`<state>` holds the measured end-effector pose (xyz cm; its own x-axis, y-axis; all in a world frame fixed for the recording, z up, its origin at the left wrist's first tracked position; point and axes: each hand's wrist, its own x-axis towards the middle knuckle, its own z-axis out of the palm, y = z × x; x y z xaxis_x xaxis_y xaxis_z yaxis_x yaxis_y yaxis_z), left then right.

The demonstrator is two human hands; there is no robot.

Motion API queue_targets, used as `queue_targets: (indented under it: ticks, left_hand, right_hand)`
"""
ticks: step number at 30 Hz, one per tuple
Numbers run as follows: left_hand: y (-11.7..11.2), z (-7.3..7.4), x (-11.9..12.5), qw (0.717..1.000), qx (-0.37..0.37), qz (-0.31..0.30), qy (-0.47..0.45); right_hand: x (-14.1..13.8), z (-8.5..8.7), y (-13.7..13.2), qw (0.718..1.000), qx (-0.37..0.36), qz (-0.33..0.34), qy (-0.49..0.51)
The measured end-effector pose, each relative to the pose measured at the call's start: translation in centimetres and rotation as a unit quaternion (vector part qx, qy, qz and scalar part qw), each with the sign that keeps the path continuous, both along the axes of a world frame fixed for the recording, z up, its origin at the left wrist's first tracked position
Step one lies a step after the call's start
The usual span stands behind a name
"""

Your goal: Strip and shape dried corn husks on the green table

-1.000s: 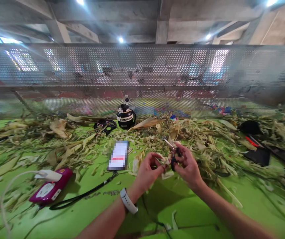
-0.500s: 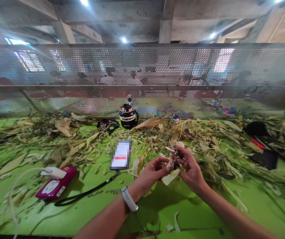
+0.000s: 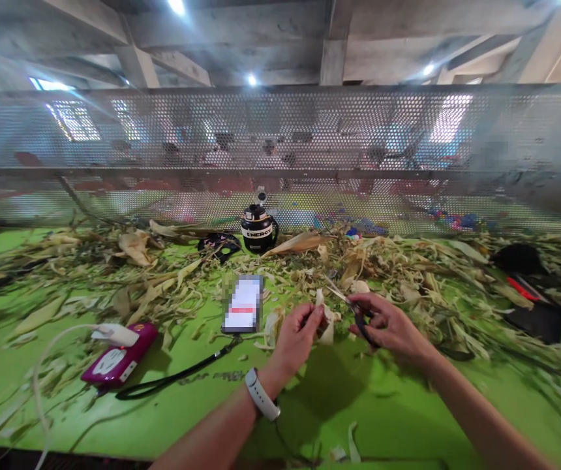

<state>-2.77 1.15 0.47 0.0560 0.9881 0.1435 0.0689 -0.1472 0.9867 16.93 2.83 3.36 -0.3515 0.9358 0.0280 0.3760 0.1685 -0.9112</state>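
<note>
My left hand (image 3: 296, 336) is closed in a pinch on a pale strip of dry corn husk (image 3: 326, 321), held just above the green table (image 3: 177, 418). A white band sits on that wrist. My right hand (image 3: 392, 326) grips black-handled scissors (image 3: 353, 310), fingers through the loops, the blades pointing up and left toward the husk. Both hands hover near the middle of the table, a short gap between them. Dry husks and leaves (image 3: 408, 281) lie heaped behind and to the right of my hands.
A phone (image 3: 244, 312) lies left of my hands with a black lanyard (image 3: 173, 378) trailing from it. A magenta power bank (image 3: 119, 358) with a white cable sits further left. A black bottle (image 3: 257, 231) stands by the perforated metal screen (image 3: 280, 156). Dark tools (image 3: 530, 307) lie at right.
Both hands have lowered toward the table and drawn a little apart. The scissors have moved right and tilted flatter, away from the husk piece that my left hand keeps pinched.
</note>
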Motion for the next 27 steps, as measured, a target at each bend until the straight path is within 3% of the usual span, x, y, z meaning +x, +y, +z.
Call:
queue_targets:
  ticks: [3, 7, 12, 19, 27]
  left_hand:
    - [-0.1, 0.4, -0.2, 0.999, 0.005, 0.021, 0.027]
    - [-0.1, 0.6, -0.3, 0.998, 0.013, 0.014, 0.061]
    - [-0.3, 0.5, -0.3, 0.996, 0.034, -0.006, 0.088]
    - [-0.4, -0.1, -0.4, 0.978, 0.137, -0.038, 0.15]
    - [-0.2, 0.6, -0.9, 0.973, 0.138, -0.084, 0.164]
  right_hand:
    - [0.9, 1.1, 0.0, 0.995, -0.082, 0.063, -0.002]
    - [1.7, 1.3, 0.1, 0.986, -0.12, 0.118, -0.017]
    - [1.9, 0.9, 0.5, 0.989, -0.082, 0.117, -0.032]
    - [1.5, 1.3, 0.4, 0.991, -0.054, 0.113, -0.047]
    - [2.0, 1.3, 0.6, 0.989, -0.05, 0.129, -0.051]
